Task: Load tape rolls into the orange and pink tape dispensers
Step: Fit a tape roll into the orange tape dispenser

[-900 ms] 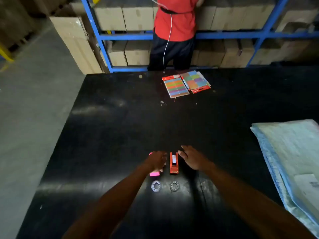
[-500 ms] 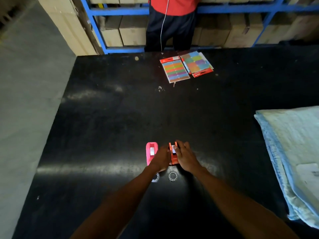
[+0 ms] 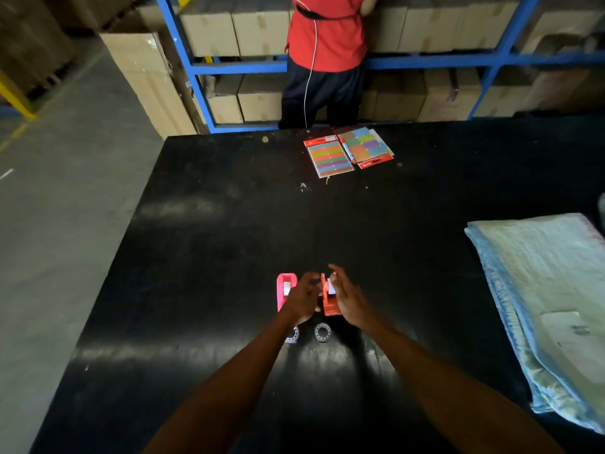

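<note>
An orange tape dispenser [image 3: 330,301] is held between both my hands above the black table [image 3: 209,244]. My left hand [image 3: 302,298] grips its left side and my right hand [image 3: 348,299] its right side, with the right fingers stretched forward. Just to the left, a pink tape dispenser [image 3: 284,290] lies on the table, partly covered by my left hand. Two small clear tape rolls lie flat behind my wrists: the left tape roll [image 3: 292,335] is half hidden by my forearm and the right tape roll [image 3: 322,331] is in full view.
Two packs of coloured sticky notes [image 3: 348,151] lie at the far edge of the table. A folded pale blue cloth [image 3: 543,290] covers the right side. A person in a red top [image 3: 327,31] stands at blue shelving [image 3: 425,62] full of cardboard boxes.
My left hand left the pink dispenser and moved right. Both hands closed in on the orange dispenser and now hold it between them. The tape rolls have not moved.
</note>
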